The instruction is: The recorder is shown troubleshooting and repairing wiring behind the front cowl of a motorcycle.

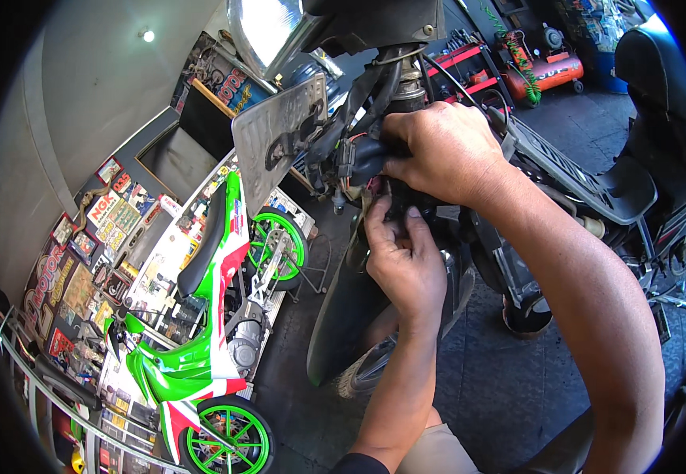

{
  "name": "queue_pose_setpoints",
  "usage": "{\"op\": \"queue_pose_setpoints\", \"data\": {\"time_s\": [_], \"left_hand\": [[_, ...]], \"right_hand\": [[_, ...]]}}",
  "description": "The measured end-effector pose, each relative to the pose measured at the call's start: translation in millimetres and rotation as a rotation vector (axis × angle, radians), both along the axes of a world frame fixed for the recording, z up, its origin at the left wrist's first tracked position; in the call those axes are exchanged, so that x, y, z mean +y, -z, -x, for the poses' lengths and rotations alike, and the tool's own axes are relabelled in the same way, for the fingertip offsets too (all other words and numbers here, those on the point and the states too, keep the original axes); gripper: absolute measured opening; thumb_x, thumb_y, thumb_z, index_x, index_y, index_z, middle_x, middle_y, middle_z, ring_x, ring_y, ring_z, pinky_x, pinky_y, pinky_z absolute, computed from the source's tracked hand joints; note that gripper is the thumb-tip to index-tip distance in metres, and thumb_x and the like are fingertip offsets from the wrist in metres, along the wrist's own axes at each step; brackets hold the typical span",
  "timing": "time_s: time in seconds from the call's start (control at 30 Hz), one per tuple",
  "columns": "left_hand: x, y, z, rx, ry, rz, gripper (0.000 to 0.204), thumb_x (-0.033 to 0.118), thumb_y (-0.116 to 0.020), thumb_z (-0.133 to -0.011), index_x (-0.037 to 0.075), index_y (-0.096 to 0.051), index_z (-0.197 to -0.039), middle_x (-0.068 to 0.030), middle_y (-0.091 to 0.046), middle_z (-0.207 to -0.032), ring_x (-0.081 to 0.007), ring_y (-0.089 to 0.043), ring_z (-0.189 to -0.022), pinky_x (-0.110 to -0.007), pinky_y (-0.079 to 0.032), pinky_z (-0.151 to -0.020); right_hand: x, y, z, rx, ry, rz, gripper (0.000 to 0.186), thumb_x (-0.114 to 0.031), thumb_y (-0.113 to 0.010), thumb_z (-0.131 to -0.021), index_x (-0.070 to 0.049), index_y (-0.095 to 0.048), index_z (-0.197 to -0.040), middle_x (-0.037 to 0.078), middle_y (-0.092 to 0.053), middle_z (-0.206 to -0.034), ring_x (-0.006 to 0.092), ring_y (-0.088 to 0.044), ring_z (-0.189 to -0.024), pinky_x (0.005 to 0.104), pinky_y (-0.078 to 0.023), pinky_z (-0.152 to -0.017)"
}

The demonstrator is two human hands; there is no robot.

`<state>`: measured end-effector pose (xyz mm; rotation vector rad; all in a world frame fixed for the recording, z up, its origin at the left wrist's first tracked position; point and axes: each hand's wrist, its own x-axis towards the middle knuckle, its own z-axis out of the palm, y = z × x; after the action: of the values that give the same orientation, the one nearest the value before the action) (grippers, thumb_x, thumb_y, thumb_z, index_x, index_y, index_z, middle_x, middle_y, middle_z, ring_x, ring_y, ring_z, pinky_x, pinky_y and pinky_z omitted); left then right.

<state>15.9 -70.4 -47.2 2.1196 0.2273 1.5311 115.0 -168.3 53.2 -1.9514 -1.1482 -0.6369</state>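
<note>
My right hand [442, 154] grips a black rubber piece [371, 162] among wiring and connectors [347, 158] below the metal steering column [406, 87] of a dark, partly dismantled scooter. Just beneath it, my left hand [402, 261] has its index finger and thumb curled up at a small pinkish part [376, 183]; what lies between the fingertips is hidden. The scooter's black front fender [335, 308] sits below my hands. A bare metal plate [268, 138] hangs left of the wiring.
A green, white and red motorbike [161, 367] with green wheels stands on the left beside a sticker-covered wall. Behind are a red tool cart [461, 63] and an orange air compressor [552, 75]. The scooter's seat [655, 95] and grey side step [580, 178] extend to the right.
</note>
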Motion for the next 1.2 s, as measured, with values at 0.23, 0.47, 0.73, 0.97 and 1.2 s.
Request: {"op": "queue_pose_setpoints", "data": {"time_s": [0.23,0.47,0.73,0.97,1.2], "left_hand": [[0,8,-15,-0.256,0.088,0.054,0.034,-0.002,-0.062,-0.101,-0.011,-0.055,-0.134,-0.0093,-0.068,-0.082,-0.0085,-0.057,-0.069,-0.026,-0.049,-0.062],[16,-7,-19,-0.043,0.023,0.059,0.020,0.008,-0.061,-0.105,-0.009,-0.064,-0.116,-0.0066,-0.066,-0.072,-0.0078,-0.058,-0.061,-0.026,-0.044,-0.055],[3,-20,-17,0.080,0.191,0.230,0.027,0.022,-0.054,-0.110,-0.002,-0.065,-0.102,-0.0038,-0.061,-0.069,-0.0090,-0.053,-0.052,-0.026,-0.040,-0.048],[-14,-14,-22,-0.169,0.332,0.560,0.026,0.023,-0.054,-0.111,0.001,-0.066,-0.105,-0.0013,-0.060,-0.072,-0.0057,-0.055,-0.054,-0.021,-0.044,-0.046],[-9,2,-29,-0.194,0.289,0.453,0.023,0.017,-0.055,-0.110,-0.002,-0.066,-0.108,-0.0022,-0.062,-0.076,-0.0061,-0.059,-0.061,-0.021,-0.051,-0.052]], "right_hand": [[-1,1,1,-0.025,0.008,-0.006,0.033,-0.034,-0.077,-0.082,-0.014,-0.077,-0.108,0.016,-0.077,-0.092,0.0342,-0.076,-0.091,0.0473,-0.059,-0.083],[0,2,1,-0.014,0.012,-0.008,0.033,-0.035,-0.076,-0.082,-0.014,-0.077,-0.107,0.016,-0.077,-0.091,0.0349,-0.076,-0.091,0.0477,-0.059,-0.083],[2,2,0,-0.015,0.015,-0.030,0.032,-0.034,-0.076,-0.081,-0.014,-0.077,-0.105,0.015,-0.077,-0.091,0.0347,-0.076,-0.090,0.0478,-0.059,-0.084],[3,2,-1,-0.004,0.001,-0.045,0.031,-0.033,-0.076,-0.080,-0.015,-0.078,-0.106,0.014,-0.077,-0.091,0.0337,-0.076,-0.091,0.0472,-0.059,-0.083],[2,-1,0,0.041,0.011,-0.010,0.032,-0.033,-0.076,-0.080,-0.015,-0.078,-0.107,0.012,-0.078,-0.092,0.0327,-0.076,-0.093,0.0467,-0.059,-0.084]]}}
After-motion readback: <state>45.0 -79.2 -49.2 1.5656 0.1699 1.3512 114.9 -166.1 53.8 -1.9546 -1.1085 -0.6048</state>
